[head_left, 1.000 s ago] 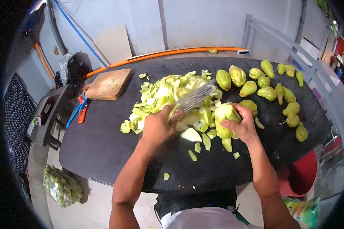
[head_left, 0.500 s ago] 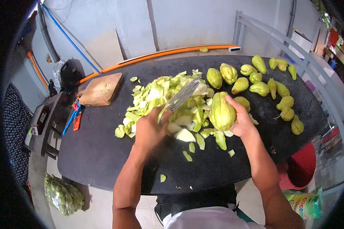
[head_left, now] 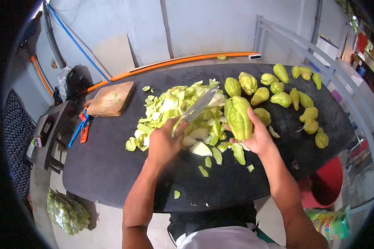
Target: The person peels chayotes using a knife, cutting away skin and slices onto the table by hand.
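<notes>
Head camera: left grip [head_left: 166, 141] clasps a knife [head_left: 201, 103], right grip [head_left: 259, 135] a green chayote [head_left: 238, 118].

On the table [head_left: 108, 166], a heap of cut bits [head_left: 170, 106] lies just past my left hand [head_left: 165, 142], the board [head_left: 111, 98] sits farther left, and whole fruits [head_left: 281, 99] lie past my right hand [head_left: 261, 135], mostly rightward.

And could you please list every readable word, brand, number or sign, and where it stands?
"COCO", as best it reads: green-and-yellow plastic bag at lower right; its other print is too blurred.
Small white-and-green item at far left: any print is too small to read.
</notes>
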{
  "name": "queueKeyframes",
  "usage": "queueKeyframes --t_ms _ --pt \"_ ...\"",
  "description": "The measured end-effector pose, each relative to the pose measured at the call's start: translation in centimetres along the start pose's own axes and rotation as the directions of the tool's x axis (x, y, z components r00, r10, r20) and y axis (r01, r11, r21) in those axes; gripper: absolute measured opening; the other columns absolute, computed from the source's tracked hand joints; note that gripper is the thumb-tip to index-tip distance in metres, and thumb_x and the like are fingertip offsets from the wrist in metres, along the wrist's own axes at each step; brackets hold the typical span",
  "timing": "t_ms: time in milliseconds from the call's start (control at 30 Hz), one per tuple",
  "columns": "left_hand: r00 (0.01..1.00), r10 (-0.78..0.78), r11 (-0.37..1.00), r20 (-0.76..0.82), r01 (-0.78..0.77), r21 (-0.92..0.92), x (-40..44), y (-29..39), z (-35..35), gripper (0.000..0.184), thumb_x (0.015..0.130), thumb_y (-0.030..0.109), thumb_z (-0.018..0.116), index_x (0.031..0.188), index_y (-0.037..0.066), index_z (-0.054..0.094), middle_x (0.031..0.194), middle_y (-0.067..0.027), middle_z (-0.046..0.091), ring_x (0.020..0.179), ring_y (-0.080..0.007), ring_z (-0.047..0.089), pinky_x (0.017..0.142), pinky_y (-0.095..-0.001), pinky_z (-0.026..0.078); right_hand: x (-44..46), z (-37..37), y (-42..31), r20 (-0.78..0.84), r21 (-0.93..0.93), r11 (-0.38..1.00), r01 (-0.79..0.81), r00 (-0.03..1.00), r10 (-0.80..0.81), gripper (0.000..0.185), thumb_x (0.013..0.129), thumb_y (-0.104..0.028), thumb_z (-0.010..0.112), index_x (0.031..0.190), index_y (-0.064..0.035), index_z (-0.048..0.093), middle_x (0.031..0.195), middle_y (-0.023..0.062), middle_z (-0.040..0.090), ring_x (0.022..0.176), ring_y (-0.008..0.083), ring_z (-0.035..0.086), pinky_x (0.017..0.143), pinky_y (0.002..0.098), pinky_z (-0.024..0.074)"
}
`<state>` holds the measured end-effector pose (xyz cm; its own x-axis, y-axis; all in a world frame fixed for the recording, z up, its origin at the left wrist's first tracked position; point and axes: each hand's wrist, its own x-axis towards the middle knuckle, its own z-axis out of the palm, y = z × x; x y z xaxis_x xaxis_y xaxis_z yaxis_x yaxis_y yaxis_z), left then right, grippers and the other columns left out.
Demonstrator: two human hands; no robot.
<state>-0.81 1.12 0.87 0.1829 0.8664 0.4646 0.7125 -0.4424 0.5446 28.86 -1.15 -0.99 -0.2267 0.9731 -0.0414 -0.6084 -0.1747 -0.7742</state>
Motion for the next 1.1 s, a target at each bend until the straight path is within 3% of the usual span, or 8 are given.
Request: queueKeyframes --t_ms 233,367,433,633,767,900,1033,1100 --pt "0.939 0.343 0.939 -0.015 -0.342 0.026 -1.6 3.0 1.7 0.038 0.087 0.016 0.072 0.121 0.002 0.064 0.081 -0.0208 0.068 0.071 -0.0355 0.07 0.065 -0.0408 0.056 -0.5 2.2 2.6 -0.058 -0.175 0.981 0.078 0.994 -0.09 0.049 0.087 -0.024 0.074 0.129 -0.0117 0.054 0.118 0.0067 0.065 0.105 0.0208 0.065 0.068 0.0463 0.0574" --pt "0.813 0.575 0.808 0.093 -0.582 0.095 -2.5 4.5 1.6 0.071 0.074 0.017 0.078 0.139 0.001 0.053 0.078 -0.0112 0.064 0.067 -0.0293 0.067 0.06 -0.0392 0.055 0.4 -1.9 6.3 0.013 0.175 0.981 0.08 0.996 -0.084 0.037 0.099 -0.024 0.059 0.13 -0.0064 0.053 0.123 0.0105 0.063 0.109 0.0239 0.064 0.088 0.0434 0.0572" --pt "0.79 0.604 0.774 0.109 -0.614 0.156 -2.8 4.9 1.6 0.079 0.07 0.019 0.079 0.141 0.0 0.05 0.073 -0.0082 0.059 0.063 -0.0265 0.064 0.057 -0.0385 0.053 0.3 -1.8 6.3 0.094 0.313 0.947 0.065 0.991 -0.099 0.038 0.103 -0.026 0.052 0.134 -0.005 0.05 0.126 0.0133 0.06 0.114 0.0247 0.061 0.097 0.0409 0.054" --pt "0.76 0.64 0.73 0.112 -0.647 0.22 -3.0 5.0 1.8 0.088 0.065 0.023 0.081 0.143 -0.003 0.048 0.069 -0.0051 0.052 0.06 -0.0234 0.06 0.054 -0.0372 0.05 0.4 1.4 5.2 -0.026 -0.267 0.914 0.305 0.946 -0.323 0.057 0.099 -0.028 0.06 0.147 -0.007 0.039 0.135 0.0117 0.054 0.12 0.0222 0.056 0.104 0.0381 0.0478" --pt "0.761 0.639 0.729 0.114 -0.646 0.226 -3.0 4.9 2.2 0.088 0.065 0.023 0.081 0.143 -0.002 0.048 0.068 -0.0049 0.051 0.06 -0.0237 0.06 0.055 -0.0373 0.051 1.0 0.5 6.5 -0.045 -0.081 0.933 0.351 0.934 -0.355 0.055 0.098 -0.029 0.062 0.144 -0.0055 0.042 0.134 0.0115 0.055 0.12 0.0225 0.056 0.102 0.039 0.0487" --pt "0.768 0.632 0.732 0.103 -0.635 0.247 -2.9 4.9 2.3 0.084 0.065 0.022 0.079 0.141 -0.001 0.051 0.069 -0.0045 0.052 0.06 -0.023 0.06 0.053 -0.0368 0.05 1.1 1.2 6.2 0.021 0.144 0.955 0.259 0.964 -0.264 0.044 0.099 -0.026 0.061 0.136 -0.0065 0.048 0.126 0.0102 0.058 0.115 0.0208 0.058 0.099 0.0386 0.0511" --pt "0.801 0.595 0.772 0.072 -0.594 0.225 -1.9 3.6 2.6 0.08 0.067 0.023 0.076 0.14 0.001 0.053 0.072 -0.0038 0.054 0.06 -0.0226 0.061 0.05 -0.0364 0.05 0.1 1.5 7.6 -0.294 0.0 0.972 0.234 0.929 -0.224 0.035 0.095 -0.017 0.067 0.126 -0.0078 0.054 0.116 0.0076 0.061 0.105 0.0168 0.062 0.088 0.0345 0.056" --pt "0.822 0.566 0.793 0.069 -0.565 0.226 -1.7 3.2 2.8 0.08 0.068 0.024 0.078 0.14 0.001 0.053 0.073 -0.0045 0.056 0.061 -0.0238 0.061 0.052 -0.0371 0.051 0.3 1.1 7.3 -0.135 -0.191 0.947 0.26 0.948 -0.288 0.033 0.091 -0.013 0.071 0.12 -0.0068 0.057 0.108 0.0053 0.064 0.095 0.0141 0.064 0.073 0.0307 0.0592"
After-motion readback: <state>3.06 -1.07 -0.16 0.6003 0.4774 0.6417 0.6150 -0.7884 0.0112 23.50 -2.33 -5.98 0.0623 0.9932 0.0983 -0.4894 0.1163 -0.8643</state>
